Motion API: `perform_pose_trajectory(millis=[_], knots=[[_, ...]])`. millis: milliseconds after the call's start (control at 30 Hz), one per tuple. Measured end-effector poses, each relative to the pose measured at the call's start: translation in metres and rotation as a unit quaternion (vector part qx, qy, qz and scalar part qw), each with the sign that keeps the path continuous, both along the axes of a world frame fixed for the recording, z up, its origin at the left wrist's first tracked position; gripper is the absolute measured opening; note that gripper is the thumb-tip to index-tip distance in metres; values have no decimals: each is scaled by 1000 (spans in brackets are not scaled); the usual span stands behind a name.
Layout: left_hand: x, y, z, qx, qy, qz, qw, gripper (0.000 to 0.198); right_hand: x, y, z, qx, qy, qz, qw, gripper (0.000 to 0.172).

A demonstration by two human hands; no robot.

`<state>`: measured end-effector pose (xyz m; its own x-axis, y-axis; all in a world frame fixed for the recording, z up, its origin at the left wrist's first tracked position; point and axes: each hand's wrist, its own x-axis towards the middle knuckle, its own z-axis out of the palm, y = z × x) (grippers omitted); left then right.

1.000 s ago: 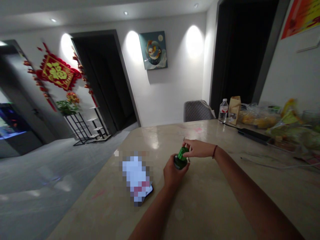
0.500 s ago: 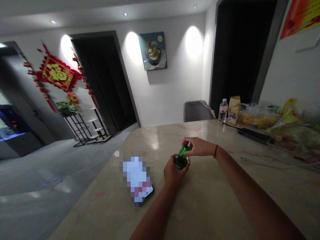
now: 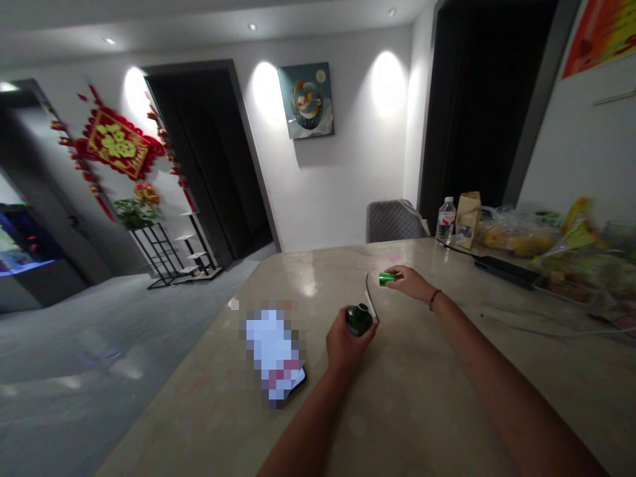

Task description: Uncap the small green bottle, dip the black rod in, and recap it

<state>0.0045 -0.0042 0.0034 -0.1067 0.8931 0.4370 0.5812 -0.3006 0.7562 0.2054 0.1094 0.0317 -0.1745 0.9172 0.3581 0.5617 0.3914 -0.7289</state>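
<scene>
My left hand (image 3: pixel 348 341) is wrapped round a small, round, dark green bottle (image 3: pixel 358 320) that stands on the table. The bottle's narrow neck shows uncovered, its mouth facing up. Beyond it and a little to the right, my right hand (image 3: pixel 406 281) grips a shiny bright green cap (image 3: pixel 387 279), tilted on its side and apart from the bottle. Just behind the bottle is a thin, slightly curved stick (image 3: pixel 371 298), dark at its far end and pale lower down; its lower end is close to my left fingertips.
A blurred-out phone-like object (image 3: pixel 273 358) lies on the table (image 3: pixel 397 397) to the left. At the back right stand a water bottle (image 3: pixel 446 220) and a paper bag (image 3: pixel 468 220), near plastic bags (image 3: pixel 521 228), a black power strip (image 3: pixel 504 271) and a white cable (image 3: pixel 546 331).
My right hand has lifted the green cap off the bottle's neck and carried it away and to the right. The thin stick is now in fuller view. My left hand stays on the bottle.
</scene>
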Motion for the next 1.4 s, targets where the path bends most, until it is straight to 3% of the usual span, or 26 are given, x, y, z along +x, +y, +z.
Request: perform_pose_trajectory(millis=[200, 367, 567, 700, 1000, 1100, 1200, 1300, 1400], knots=[[0, 1, 0, -5, -6, 1, 1000, 50, 22, 17, -40, -82, -7, -46, 996, 29], [0, 0, 1, -1, -4, 1, 1000, 48, 35, 19, -56, -90, 4, -88, 992, 29], [-1, 1, 0, -4, -8, -2, 1000, 49, 51, 16, -60, -115, 4, -112, 987, 48], [-1, 1, -1, 6, 2, 0, 1000, 49, 57, 16, -62, -104, -2, -58, 993, 41], [0, 0, 0, 1, 5, 5, 1000, 49, 47, 21, -70, -89, 44, -75, 992, 40], [0, 1, -1, 1, 2, 3, 1000, 50, 47, 21, -69, -91, -6, -97, 991, 42], [0, 2, -2, -1, -4, 4, 1000, 50, 40, 19, -65, -69, -93, -161, 980, 48], [0, 3, -3, 0, -7, 7, 1000, 50, 23, 14, -56, 17, -180, -205, 962, 54], [0, 4, -3, 2, -13, 10, 1000, 51, -3, 7, -46, 87, -234, -187, 950, 52]])
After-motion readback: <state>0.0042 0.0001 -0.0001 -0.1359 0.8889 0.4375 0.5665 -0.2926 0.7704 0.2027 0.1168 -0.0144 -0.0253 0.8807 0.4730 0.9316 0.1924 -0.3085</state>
